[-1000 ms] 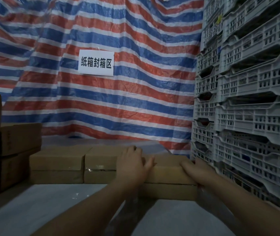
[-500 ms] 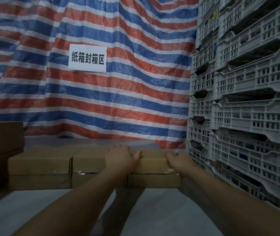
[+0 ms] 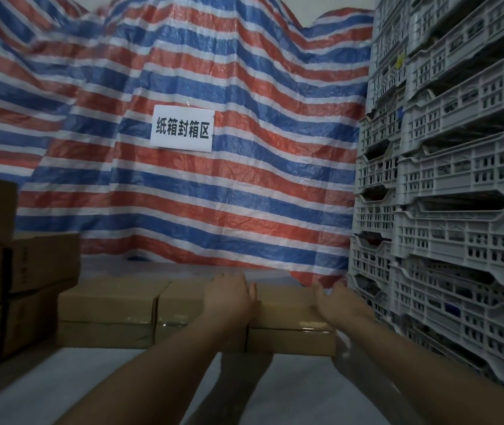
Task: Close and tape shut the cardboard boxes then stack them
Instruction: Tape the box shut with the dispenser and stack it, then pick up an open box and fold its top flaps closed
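The top right box [image 3: 287, 305] lies at the right end of a low row of cardboard boxes, stacked on a lower box [image 3: 290, 342] and set close to the wall of grey plastic crates [image 3: 459, 210]. The left hand [image 3: 229, 297] is laid flat at its left edge, over the seam with the neighbouring middle box [image 3: 180, 302], with straight fingers reaching away across the lids. The right hand [image 3: 335, 303] is held at the right end of the box with loosely spread fingers; whether it touches the cardboard cannot be told. Nothing is gripped by either hand.

Glossy tape is seen along the front seam just below the fingers, so the box is judged sealed and ready to be handled. It is flat and shallow, and is likely light and fairly stiff. The tape strip may be slick, so bare cardboard is preferred for contact. It is best taken at the two short ends, one palm to each, rather than by the lid, which could buckle under pressure between the fingers.
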